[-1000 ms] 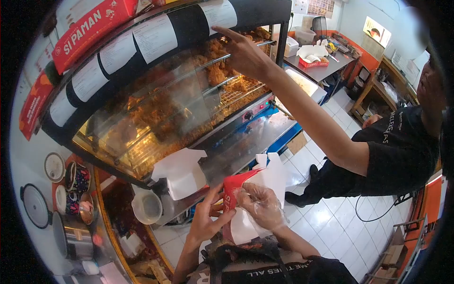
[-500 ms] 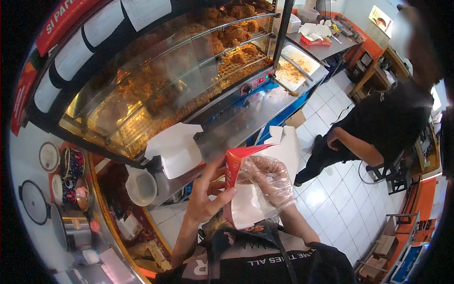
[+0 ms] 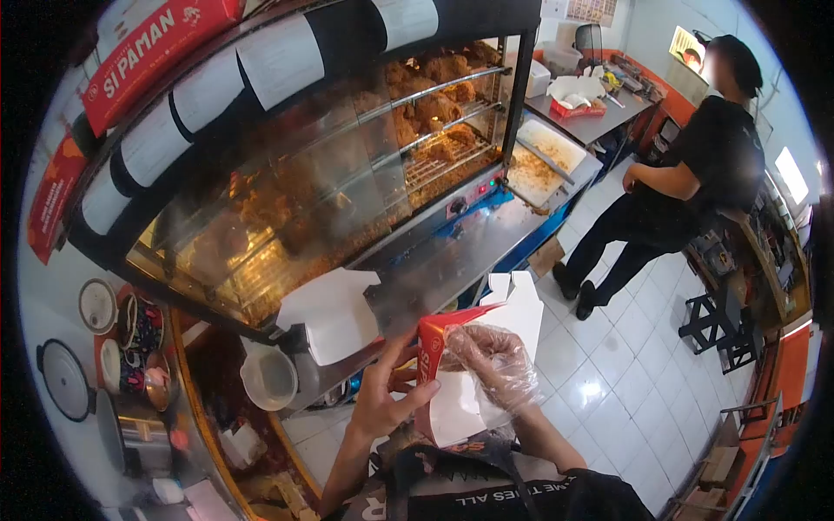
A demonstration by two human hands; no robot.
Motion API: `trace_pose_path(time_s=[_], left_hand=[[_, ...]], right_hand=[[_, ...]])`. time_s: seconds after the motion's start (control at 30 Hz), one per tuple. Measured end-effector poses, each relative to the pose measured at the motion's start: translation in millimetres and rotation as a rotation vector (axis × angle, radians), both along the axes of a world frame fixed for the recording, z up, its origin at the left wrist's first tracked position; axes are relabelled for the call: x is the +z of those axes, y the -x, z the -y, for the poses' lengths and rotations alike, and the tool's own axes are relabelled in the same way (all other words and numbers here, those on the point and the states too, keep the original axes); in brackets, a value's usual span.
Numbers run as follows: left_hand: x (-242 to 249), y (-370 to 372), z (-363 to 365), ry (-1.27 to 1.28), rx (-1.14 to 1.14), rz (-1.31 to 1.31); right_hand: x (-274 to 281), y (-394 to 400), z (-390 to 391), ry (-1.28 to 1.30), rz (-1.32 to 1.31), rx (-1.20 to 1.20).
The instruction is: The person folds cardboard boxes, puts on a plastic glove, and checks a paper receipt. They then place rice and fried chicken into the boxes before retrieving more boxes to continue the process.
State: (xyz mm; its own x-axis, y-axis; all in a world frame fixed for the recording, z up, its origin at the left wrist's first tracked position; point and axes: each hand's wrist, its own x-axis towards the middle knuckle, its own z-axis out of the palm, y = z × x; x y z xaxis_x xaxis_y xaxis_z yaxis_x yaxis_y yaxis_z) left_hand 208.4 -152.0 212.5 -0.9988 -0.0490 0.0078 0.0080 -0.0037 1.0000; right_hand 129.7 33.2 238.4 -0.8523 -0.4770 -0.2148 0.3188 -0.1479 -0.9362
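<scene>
A folding cardboard food box (image 3: 453, 408), red outside and white inside, is held up in front of my chest with its lid flap spread away from me. My bare left hand (image 3: 382, 401) grips its red left wall, thumb on the near side. My right hand (image 3: 493, 360), in a clear plastic glove, has curled fingers at the box's right side and upper rim; some fingertips are hidden. Beyond my left hand, another open white box (image 3: 332, 317) sits on the metal counter's edge.
A glass warming cabinet (image 3: 313, 182) with fried chicken stands ahead on a metal counter (image 3: 434, 247). Tongs lie on a crumb-covered tray (image 3: 547, 161). A plastic tub (image 3: 268, 378) is at left. A person in black (image 3: 686, 182) stands on the tiled floor at right.
My view has tilted up, so the cabinet and boxes appear lower. The person in black stands more upright and farther off. Both my hands stay at the box.
</scene>
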Motion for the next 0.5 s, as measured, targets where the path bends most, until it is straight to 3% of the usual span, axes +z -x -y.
trace_pose_path(time_s=[0.17,0.23,0.43,0.5], left_hand=[[-1,2,1,-0.012,0.007,0.017],[-4,4,0,-0.02,0.025,-0.007],[-10,14,-1,0.184,0.041,-0.078],[-17,18,-3,0.213,0.047,-0.054]], right_hand=[[-8,3,3,0.092,0.01,0.014],[-13,5,5,-0.055,-0.049,-0.003],[-52,10,20,0.164,-0.197,0.016],[-69,15,21,-0.011,-0.333,0.012]])
